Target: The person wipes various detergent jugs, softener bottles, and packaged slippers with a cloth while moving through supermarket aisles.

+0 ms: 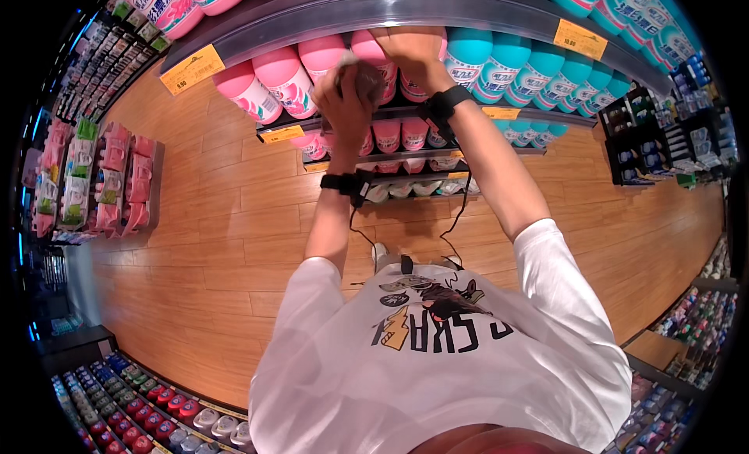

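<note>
My left hand grips a crumpled grey-brown cloth, held in front of the row of pink-capped bottles. Beside it, a pink bottle with a white floral label stands on the shelf. My right hand reaches in just below the upper shelf's edge, over the tops of pink bottles next to the teal ones. Its fingertips are hidden, so whether it grasps a bottle is unclear. A teal bottle stands just to its right. Black straps with small devices and cables circle both wrists.
Above the hands runs the upper shelf's grey front edge, with yellow price tags on it. Lower shelves hold more pink bottles. A rack of pink packs stands at left on the wooden floor. Dark shelves stand right.
</note>
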`<state>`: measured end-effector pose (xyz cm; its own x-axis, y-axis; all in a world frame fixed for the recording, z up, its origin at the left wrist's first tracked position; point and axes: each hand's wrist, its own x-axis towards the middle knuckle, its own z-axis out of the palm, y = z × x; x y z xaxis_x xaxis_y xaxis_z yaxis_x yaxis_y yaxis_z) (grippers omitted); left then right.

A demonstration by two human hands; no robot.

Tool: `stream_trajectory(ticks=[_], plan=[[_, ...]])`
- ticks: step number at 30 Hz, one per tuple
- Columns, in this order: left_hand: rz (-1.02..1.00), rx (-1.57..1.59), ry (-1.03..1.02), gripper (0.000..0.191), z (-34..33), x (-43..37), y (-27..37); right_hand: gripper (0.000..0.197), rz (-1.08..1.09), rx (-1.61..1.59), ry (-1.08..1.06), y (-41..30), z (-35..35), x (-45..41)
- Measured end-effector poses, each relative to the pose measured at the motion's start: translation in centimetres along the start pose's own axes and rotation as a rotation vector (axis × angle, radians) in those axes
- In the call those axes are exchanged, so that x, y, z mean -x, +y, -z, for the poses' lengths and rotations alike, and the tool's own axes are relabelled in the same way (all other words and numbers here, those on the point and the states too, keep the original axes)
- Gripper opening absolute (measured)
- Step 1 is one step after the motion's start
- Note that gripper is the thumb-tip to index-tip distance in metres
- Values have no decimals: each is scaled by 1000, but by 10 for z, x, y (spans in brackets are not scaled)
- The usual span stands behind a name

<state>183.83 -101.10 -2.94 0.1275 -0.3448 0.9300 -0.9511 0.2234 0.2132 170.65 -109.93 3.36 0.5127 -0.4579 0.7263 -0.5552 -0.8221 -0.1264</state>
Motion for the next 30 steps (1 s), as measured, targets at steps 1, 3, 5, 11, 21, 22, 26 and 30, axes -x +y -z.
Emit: stream_trajectory(ticks=[1,3,5,11,21,22,26,30], plan=[[1,-3,1,33,2,11,0,10,6,58,-28,-9,9,-5],[86,15,-107,34,11,20,3,13,14,116,-57,-18,19,-16],[61,28,-61,34,15,6,4,22,9,185,145,-23,21,-25],[11,129,83,34,24,-57,9,25,-361,-167,-125,-36,38,-24],[8,21,-75,37,17,7,7,45,-265,263,145,-28,32,-40],[15,41,-58,36,22,-7,12,45,-274,265,133,-31,34,-31],[16,66,57,36,27,-50,11,31,-431,-231,85,-41,39,-30],[8,-55,-12,32,7,-3,1,35,-334,-66,149,-35,32,-32]])
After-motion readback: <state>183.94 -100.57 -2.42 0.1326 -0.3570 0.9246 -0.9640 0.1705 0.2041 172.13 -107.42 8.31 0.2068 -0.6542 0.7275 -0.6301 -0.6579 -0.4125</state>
